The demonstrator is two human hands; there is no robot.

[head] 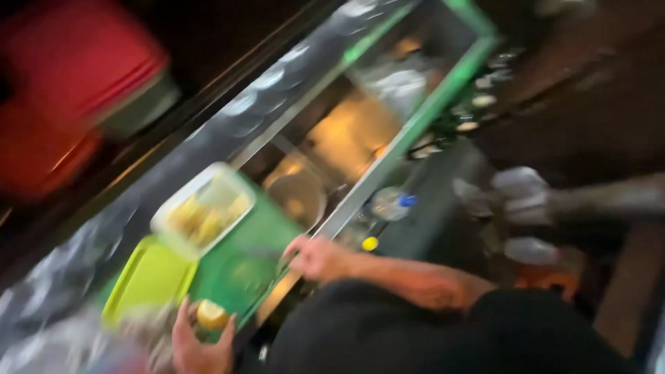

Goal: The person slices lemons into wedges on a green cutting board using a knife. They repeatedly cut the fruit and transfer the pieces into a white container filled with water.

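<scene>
a yellow lemon half is held at the fingertips of the left hand, over the near edge of a green board. the board's right edge is touched by the right hand; its grip cannot be told through blur. a clear container rests just beyond.

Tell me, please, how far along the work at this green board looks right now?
Seemingly done: pale yellow pieces already fill the white container at the far end of the green cutting board. In hand: the left hand holds a yellow fruit piece, and the right hand rests on the board's edge. Left: that piece remains outside the container. Blur hides finer detail.
</scene>
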